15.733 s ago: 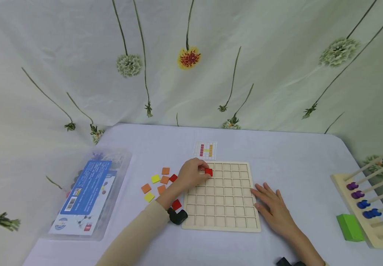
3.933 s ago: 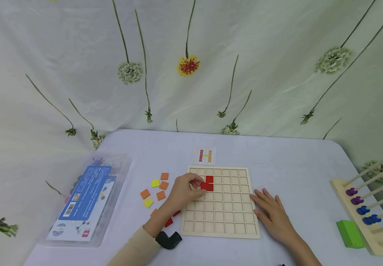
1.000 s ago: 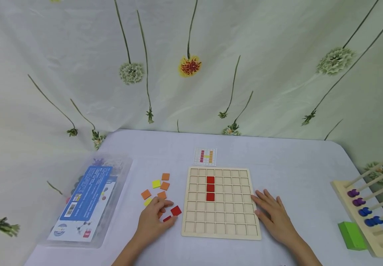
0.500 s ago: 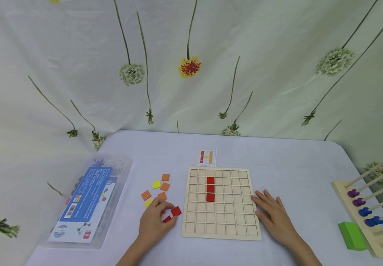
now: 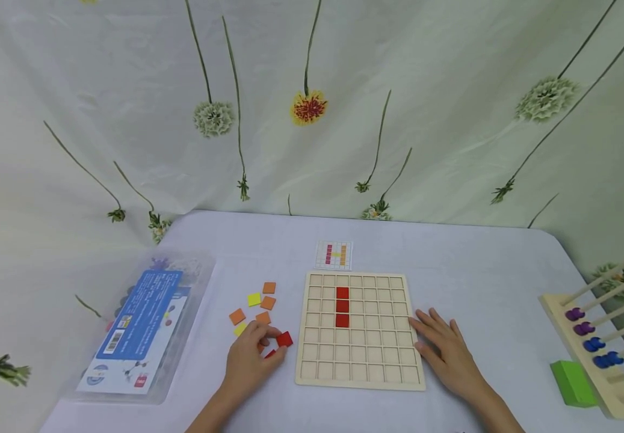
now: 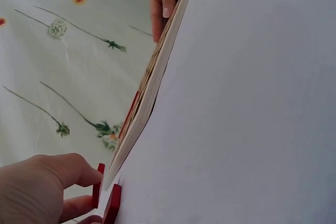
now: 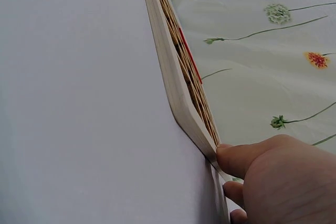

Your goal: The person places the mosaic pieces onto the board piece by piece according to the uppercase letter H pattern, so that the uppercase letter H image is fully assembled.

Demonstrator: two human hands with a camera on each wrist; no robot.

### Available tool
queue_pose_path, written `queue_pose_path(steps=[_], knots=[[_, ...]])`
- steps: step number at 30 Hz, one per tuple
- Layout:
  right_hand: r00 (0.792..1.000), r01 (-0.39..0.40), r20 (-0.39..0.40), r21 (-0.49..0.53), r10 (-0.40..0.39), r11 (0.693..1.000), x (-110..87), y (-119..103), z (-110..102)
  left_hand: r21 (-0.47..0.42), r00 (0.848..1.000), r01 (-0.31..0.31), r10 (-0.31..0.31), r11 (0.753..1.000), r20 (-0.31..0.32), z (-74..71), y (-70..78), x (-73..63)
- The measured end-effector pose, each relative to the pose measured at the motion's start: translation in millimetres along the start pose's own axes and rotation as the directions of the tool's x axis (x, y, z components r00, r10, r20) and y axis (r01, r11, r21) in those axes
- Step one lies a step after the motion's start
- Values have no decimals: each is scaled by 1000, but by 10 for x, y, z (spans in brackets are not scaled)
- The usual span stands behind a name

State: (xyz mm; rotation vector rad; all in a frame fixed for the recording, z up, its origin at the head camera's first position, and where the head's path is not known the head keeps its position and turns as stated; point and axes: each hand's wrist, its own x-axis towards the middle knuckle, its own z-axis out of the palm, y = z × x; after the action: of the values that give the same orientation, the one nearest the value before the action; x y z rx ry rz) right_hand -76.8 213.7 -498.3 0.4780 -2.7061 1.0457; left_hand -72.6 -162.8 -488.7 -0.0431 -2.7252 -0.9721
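Observation:
My left hand [image 5: 249, 358] pinches a red square tile [image 5: 284, 339] between finger and thumb, left of the wooden grid board [image 5: 373, 386]. In the left wrist view the pinched tile [image 6: 98, 184] stands on edge at the fingertips, and a second red tile [image 6: 113, 204] is just beside it, partly hidden under the hand in the head view. Three red tiles [image 5: 342, 306] sit in a column in the board's cells. My right hand [image 5: 444, 349] rests with spread fingers against the board's right edge; its thumb [image 7: 236, 158] touches the corner in the right wrist view.
Loose orange tiles [image 5: 237, 316] and yellow tiles [image 5: 254, 299] lie left of the board. A pattern card [image 5: 334, 255] lies behind it. At far left is a clear plastic case [image 5: 168, 361]; at right, a peg rack with beads [image 5: 593, 355] and a green block [image 5: 573, 383].
A third red tile has joined the column on the board since a few seconds ago. Over the last half second my left hand has taken a red tile, shifting it slightly. The right hand stays put.

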Motion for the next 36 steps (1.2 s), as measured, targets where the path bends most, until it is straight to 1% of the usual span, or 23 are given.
queue_pose_path(steps=[4,8,12,15,17,23,28,31,36], knots=[[1000,-1,2,-2,1,1000,3,-9,-2,-74,1000,12,-12,997,8,-48,38,22],[1000,-4,4,4,4,1000,5,-17,-10,-121,1000,20,-17,992,21,-100,124,65],[1000,-9,6,6,9,1000,4,-21,-17,-127,999,-35,38,991,20,-113,251,140],[1000,-4,2,5,4,1000,-2,-26,-19,-116,995,-87,92,989,32,-80,364,206],[1000,3,-3,7,-3,1000,-4,-31,-17,-116,992,-111,117,987,51,-43,446,247],[1000,9,-12,7,-9,1000,-9,-41,-14,-167,975,-177,197,970,107,84,668,335],[1000,10,-12,6,-10,1000,-9,-37,-8,-171,954,-234,260,957,151,197,760,360],[1000,13,-15,6,-13,1000,-8,-33,-5,-159,944,-249,277,955,182,255,784,361],[1000,12,-19,-4,-12,1000,-10,-21,-4,-134,928,-244,271,961,254,307,822,356]])
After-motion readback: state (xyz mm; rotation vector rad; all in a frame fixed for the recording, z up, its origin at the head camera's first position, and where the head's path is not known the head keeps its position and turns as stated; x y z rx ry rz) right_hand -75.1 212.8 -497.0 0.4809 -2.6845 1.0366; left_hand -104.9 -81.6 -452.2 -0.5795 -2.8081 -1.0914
